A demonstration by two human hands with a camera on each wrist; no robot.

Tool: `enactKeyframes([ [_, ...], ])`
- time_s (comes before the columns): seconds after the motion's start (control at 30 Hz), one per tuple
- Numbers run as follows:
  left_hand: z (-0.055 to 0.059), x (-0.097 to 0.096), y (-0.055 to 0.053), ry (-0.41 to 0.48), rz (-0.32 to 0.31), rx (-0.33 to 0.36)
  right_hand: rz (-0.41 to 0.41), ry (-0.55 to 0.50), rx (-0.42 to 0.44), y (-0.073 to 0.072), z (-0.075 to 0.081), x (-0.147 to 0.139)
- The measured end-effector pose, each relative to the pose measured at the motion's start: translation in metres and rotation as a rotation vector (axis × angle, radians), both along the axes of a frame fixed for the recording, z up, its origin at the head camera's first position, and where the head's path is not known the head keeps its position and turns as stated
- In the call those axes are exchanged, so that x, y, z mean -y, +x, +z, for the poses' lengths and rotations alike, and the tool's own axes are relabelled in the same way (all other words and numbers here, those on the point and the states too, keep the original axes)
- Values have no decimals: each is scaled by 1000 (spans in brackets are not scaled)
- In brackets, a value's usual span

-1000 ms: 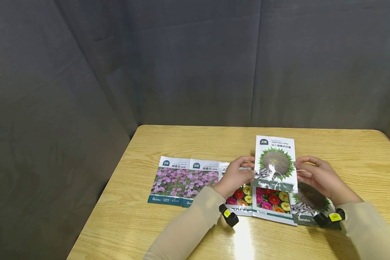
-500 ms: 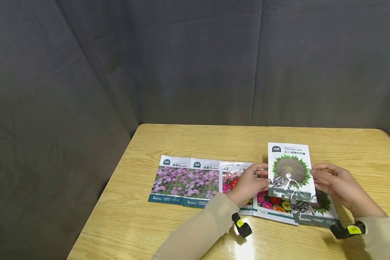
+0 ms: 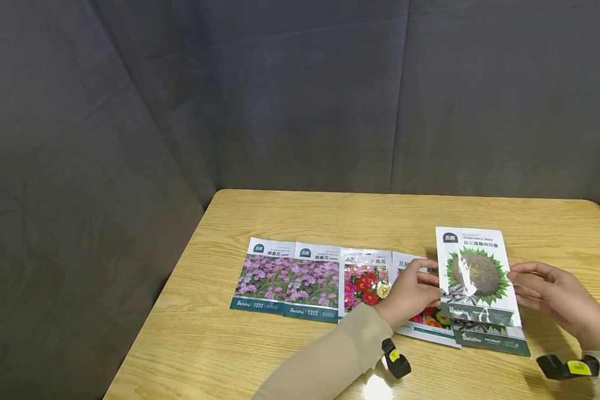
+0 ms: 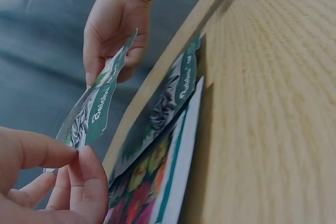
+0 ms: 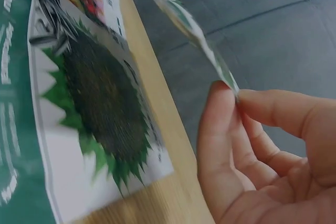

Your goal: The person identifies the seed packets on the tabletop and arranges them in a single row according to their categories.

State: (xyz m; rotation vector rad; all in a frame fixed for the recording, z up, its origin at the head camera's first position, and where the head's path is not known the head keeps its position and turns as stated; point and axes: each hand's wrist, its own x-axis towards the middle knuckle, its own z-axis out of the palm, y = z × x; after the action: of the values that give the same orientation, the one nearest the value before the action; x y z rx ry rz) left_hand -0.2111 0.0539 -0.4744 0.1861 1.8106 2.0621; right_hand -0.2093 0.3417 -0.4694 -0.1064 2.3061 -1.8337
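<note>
Between my two hands is a sunflower seed packet [image 3: 475, 272], white with a green band along its bottom. My left hand [image 3: 412, 291] pinches its left edge, and my right hand [image 3: 555, 297] pinches the right edge between thumb and fingers. In the left wrist view the held packet [image 4: 97, 106] is raised above the table, slightly bent. A matching sunflower packet [image 3: 490, 337] lies below it, mostly covered in the head view but broadly seen in the right wrist view. The left hand and forearm partly hide a packet with red and yellow flowers [image 3: 430, 330].
Another red-flower packet [image 3: 365, 286] lies to the left, followed by two purple-flower packets [image 3: 265, 278], all in one row with edges meeting or overlapping. The wooden table [image 3: 190, 355] ends at a dark grey cloth backdrop [image 3: 300, 111].
Both hands have carried the sunflower packet to the right and toward the person, from over the red-flower packet to over the matching sunflower packet. More of the red-flower packets now shows.
</note>
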Motion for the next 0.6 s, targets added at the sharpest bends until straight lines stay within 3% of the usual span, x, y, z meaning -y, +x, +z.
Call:
enactKeyframes([
  [0.2, -3, -13, 5, -38, -11, -4, 17, 65, 22, 7, 0, -15],
  [0.43, -4, -28, 11, -91, -41, -14, 4, 305, 95, 10, 4, -27],
  [0.6, -4, -36, 14, -118, -55, -22, -10, 366, 164, 10, 5, -33],
])
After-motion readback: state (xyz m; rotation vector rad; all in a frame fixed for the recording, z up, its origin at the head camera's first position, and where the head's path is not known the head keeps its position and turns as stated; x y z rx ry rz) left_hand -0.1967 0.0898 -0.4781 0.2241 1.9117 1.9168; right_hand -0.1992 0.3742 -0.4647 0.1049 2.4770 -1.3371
